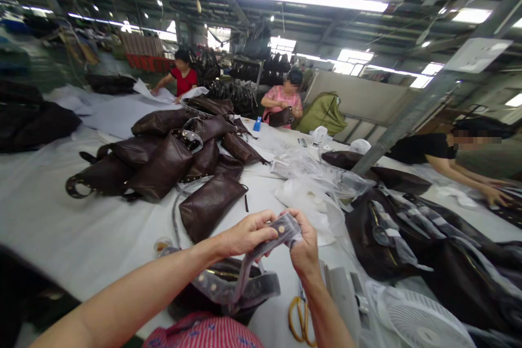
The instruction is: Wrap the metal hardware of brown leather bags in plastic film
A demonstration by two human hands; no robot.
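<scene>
Both my hands meet at a bag strap [258, 253] wrapped in clear plastic, with round gold studs along it. My left hand [261, 228] pinches the strap between thumb and fingers. On the other side, my right hand [304, 239] closes round its folded end. The strap runs down in a loop to a dark brown handbag [190, 302] in front of my body, whose gold zip shows. Part of that bag is hidden behind my left forearm and the strap. Just beyond my hands lies a brown leather pouch [212, 204].
A heap of brown bags [159, 166] lies left of centre. Yellow-handled scissors [300, 318] and a white fan [424, 315] are near my right arm. Plastic-wrapped bags [428, 244] and a metal post [424, 89] stand right. Several people work around the table.
</scene>
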